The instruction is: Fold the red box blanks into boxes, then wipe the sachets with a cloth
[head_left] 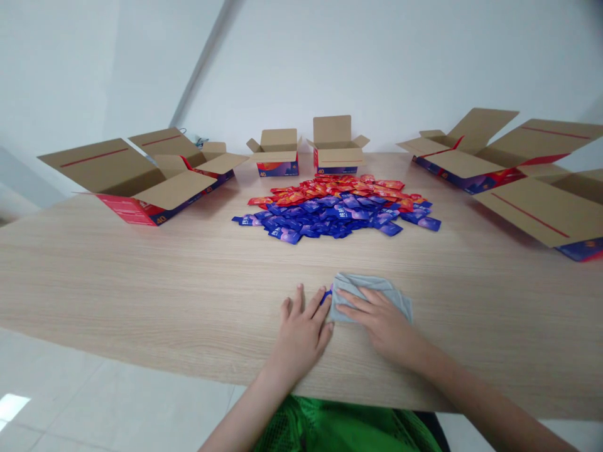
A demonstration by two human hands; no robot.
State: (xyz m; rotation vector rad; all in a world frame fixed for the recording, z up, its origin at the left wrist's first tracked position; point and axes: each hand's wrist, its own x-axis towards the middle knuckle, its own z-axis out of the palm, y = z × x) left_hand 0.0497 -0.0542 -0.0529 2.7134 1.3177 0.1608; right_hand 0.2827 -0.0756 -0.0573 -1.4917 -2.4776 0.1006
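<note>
My left hand [301, 329] lies flat on the wooden table [141, 282], fingers stretched out, its fingertips touching a blue sachet [326, 294] that peeks out beside a grey cloth [377, 290]. My right hand [379, 320] rests open on top of that cloth, pressing it onto the table. Farther back in the middle lies a heap of several sachets, blue ones [339, 220] in front and red ones [339, 187] behind.
Open cardboard boxes ring the table: large ones at the left [141, 176] and at the right [475, 157] [551, 207], two small ones at the back [277, 154] [336, 147]. A white wall stands behind. The table's near edge runs just below my wrists.
</note>
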